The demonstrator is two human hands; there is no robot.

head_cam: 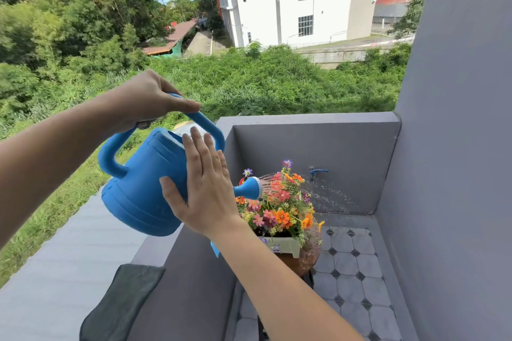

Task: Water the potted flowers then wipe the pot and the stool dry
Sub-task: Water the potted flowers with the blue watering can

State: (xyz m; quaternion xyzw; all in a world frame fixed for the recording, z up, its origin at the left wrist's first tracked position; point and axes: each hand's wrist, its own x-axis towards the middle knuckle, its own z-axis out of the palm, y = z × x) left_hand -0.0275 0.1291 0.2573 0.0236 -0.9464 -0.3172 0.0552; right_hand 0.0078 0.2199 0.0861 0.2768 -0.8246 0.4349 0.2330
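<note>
A blue watering can is tilted toward the right, its rose spraying water over the colourful flowers. My left hand grips the can's top handle. My right hand lies flat against the can's side, fingers spread. The flowers stand in a pale green pot on a round brown stool speckled with drops. A dark grey-green cloth lies draped over the low wall at the bottom left.
Grey walls close in the small tiled balcony floor. A blue tap sticks out of the back wall behind the flowers. The low ledge runs along the left, with a drop to greenery beyond.
</note>
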